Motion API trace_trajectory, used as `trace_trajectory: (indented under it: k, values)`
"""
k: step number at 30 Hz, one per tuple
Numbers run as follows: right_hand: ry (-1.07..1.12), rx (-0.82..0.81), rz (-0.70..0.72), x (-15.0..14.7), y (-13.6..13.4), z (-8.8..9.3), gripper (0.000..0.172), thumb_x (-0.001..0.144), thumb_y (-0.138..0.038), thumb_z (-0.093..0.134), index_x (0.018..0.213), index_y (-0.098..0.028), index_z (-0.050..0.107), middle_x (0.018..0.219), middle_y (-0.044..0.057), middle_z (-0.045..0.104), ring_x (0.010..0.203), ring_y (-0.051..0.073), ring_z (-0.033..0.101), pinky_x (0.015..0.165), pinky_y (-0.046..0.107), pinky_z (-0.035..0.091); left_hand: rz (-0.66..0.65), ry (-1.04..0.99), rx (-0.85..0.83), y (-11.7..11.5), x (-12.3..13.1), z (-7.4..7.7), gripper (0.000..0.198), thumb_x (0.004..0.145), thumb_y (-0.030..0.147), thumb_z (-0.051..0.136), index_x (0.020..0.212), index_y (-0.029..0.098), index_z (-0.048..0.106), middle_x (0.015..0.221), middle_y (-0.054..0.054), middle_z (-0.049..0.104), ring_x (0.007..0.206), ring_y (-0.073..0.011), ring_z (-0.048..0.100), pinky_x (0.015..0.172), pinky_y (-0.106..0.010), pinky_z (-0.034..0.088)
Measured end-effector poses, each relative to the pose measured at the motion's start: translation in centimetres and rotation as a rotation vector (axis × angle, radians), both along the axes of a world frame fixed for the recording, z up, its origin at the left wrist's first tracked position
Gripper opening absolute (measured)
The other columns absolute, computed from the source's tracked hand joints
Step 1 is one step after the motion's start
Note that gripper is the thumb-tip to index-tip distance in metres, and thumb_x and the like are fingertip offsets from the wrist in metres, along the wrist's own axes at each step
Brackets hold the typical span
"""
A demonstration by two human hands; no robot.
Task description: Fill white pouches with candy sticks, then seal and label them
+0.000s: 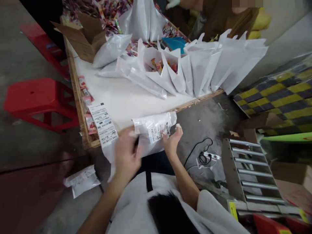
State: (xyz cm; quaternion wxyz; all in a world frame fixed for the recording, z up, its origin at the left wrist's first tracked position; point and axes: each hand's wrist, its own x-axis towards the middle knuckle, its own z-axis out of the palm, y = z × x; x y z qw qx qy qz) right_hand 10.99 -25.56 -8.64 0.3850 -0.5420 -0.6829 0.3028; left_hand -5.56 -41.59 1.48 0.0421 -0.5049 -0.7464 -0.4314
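A white plastic mailing bag (143, 125) with a printed label (157, 132) lies at the table's near edge, its lower part hanging over. My right hand (172, 139) grips the bag's right side, thumb on the label and fingertips by the edge. Smeared by motion, my left hand (128, 154) is at the bag's left side with curled fingers; whether anything is in them does not show. Just left of it, a strip of printed labels (103, 125) lies along the table corner and hangs down over the edge.
Several filled white bags (204, 65) stand upright along the table's far right side. Behind them are heaps of wrapped candy, an open carton (85, 40) and a co-worker. Red stools (36, 97) stand left; a roller conveyor (253, 169) and power strip (211, 156) are right.
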Motion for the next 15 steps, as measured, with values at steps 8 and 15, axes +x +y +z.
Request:
trace_trajectory:
  k: [8, 15]
  values:
    - [-0.113, -0.084, 0.467, 2.0, 3.1, -4.4, 0.090, 0.092, -0.068, 0.044, 0.157, -0.007, 0.033, 0.161, 0.028, 0.036, 0.156, 0.038, 0.027, 0.124, 0.062, 0.028, -0.085, -0.112, -0.421, 4.2, 6.5, -11.6, 0.065, 0.095, 0.037, 0.057, 0.153, 0.012, 0.047, 0.165, -0.027, 0.035, 0.157, -0.0416, 0.027, 0.125, -0.069, 0.013]
    - [0.316, -0.442, 0.209, 3.1, 3.7, -5.6, 0.075, 0.080, -0.081, 0.050, 0.114, -0.017, 0.068, 0.111, 0.017, 0.074, 0.110, 0.034, 0.067, 0.097, 0.051, 0.056, 0.142, -0.976, -0.252, 2.5, 6.1, -10.5, 0.096, 0.060, 0.045, 0.090, 0.142, 0.010, 0.053, 0.140, -0.026, 0.063, 0.133, -0.0434, 0.059, 0.114, -0.057, 0.046]
